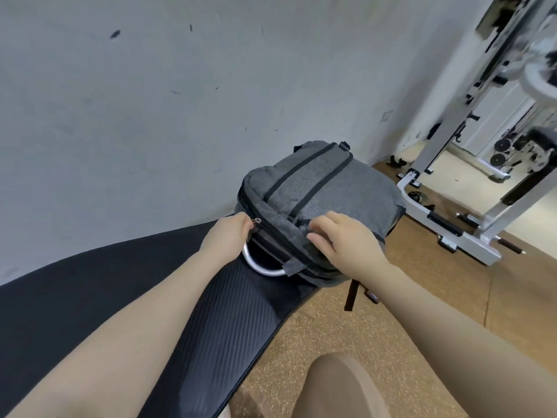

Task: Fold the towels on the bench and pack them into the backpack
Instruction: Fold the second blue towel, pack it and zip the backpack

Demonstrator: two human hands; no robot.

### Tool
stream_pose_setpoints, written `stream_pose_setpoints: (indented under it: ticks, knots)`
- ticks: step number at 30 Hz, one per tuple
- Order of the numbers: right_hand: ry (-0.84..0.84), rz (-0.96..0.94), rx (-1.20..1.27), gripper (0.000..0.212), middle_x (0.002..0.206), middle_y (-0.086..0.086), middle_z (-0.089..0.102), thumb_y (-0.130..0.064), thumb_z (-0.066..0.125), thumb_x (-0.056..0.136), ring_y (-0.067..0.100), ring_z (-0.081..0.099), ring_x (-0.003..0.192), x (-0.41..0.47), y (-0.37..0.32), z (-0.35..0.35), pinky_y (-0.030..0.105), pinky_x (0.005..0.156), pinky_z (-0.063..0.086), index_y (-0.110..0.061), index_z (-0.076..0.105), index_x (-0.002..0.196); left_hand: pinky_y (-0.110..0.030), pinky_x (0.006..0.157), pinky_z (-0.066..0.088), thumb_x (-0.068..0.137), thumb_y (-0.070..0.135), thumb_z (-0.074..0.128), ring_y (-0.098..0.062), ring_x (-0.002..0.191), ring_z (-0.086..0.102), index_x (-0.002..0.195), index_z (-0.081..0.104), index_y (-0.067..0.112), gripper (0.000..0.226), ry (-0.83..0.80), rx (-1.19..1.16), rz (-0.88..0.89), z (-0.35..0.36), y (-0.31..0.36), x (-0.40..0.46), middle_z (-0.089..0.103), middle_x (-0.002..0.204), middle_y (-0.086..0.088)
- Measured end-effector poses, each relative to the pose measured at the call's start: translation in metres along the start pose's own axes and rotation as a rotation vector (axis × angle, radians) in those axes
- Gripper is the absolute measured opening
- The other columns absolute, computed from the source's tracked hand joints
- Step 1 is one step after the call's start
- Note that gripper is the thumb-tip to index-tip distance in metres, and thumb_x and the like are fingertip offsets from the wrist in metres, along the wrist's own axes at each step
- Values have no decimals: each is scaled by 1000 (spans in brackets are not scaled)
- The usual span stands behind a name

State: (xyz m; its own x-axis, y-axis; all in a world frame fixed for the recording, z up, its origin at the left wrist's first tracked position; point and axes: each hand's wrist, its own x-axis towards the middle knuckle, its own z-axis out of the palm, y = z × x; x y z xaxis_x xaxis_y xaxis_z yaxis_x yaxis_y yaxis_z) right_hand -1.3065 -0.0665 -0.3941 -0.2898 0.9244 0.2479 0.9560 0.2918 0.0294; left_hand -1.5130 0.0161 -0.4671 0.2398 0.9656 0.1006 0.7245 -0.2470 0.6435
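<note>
Two hands work on a gray backpack (316,188) at the end of a black bench (229,312).

The backpack lies on the far end of the bench, next to the wall (150,101). The left hand (224,236) pinches a small metal zipper pull (256,220) on the side of the bag. The right hand (343,239) rests on top of the bag with its fingers bent, pressing the cloth. White gym gear (452,224) stands on the floor to the right.

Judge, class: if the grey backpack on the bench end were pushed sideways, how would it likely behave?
The backpack looks soft fabric, so it would probably dent rather than slide stiffly. It overhangs the bench end, so it might tip floorward. Its rounded bulge suggests some weight.
</note>
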Motion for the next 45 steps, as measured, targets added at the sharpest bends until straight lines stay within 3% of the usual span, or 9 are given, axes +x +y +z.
stream_pose_setpoints:
  ticks: [3,10,15,20,25,30,37,40,45]
  knots:
    - [53,-73,51,33,106,8,64,-29,40,89,30,59,98,37,-28,0,44,85,48,-12,66,101,-39,75,50,97,21,39,-26,77,61,94,58,9,23,-23,-25,51,-11,-7,5,65,81,-3]
    - [-181,-228,-54,39,148,-4,36,-32,49,92,15,18,143,121,-29,30,42,116,-2,-24,49,130,-23,65,42,93,19,51,-10,64,54,91,63,16,12,147,-256,110,-6,-22,26,53,71,13]
    - [-380,-264,-12,47,123,-5,60,-48,54,86,19,52,116,176,-15,35,36,103,30,-27,49,127,-24,76,40,92,16,54,-15,82,53,95,63,8,13,359,-381,-70,-8,-37,65,53,90,2]
    - [-607,-293,162,43,106,4,56,-39,60,85,20,52,99,225,-25,33,28,78,38,-21,53,124,-23,63,44,90,13,55,2,58,57,77,57,27,19,293,-666,-311,-11,-24,68,60,67,8]
    - [-733,-416,105,17,99,8,62,-18,51,88,25,57,92,254,-44,39,32,72,45,-13,62,100,-23,75,54,88,5,57,-10,79,65,110,44,24,32,330,-1185,-552,-19,-3,56,63,90,-1]
    - [-756,-476,115,16,102,4,61,-18,50,87,22,55,93,260,-40,31,31,72,45,-17,59,99,-27,81,44,78,30,71,-14,84,55,94,56,9,30,71,-935,-673,-1,10,63,58,91,0]
    - [-718,-453,113,5,101,8,61,-19,49,88,29,58,93,272,-36,35,32,69,45,-15,52,87,-19,59,29,82,16,64,-9,59,35,57,33,17,40,85,-723,-704,-4,20,73,39,59,4]
    - [-559,-149,156,15,101,11,61,-19,50,90,30,58,91,299,-11,44,31,66,40,-9,57,97,-16,56,27,83,18,63,-8,57,34,57,32,20,41,24,-658,-729,-8,18,71,38,59,5]
    - [-763,80,424,12,83,4,58,-21,63,83,18,50,79,321,20,49,24,64,35,-12,57,80,-26,66,38,84,21,59,-15,75,50,87,51,13,12,20,-703,-804,-17,20,91,53,78,3]
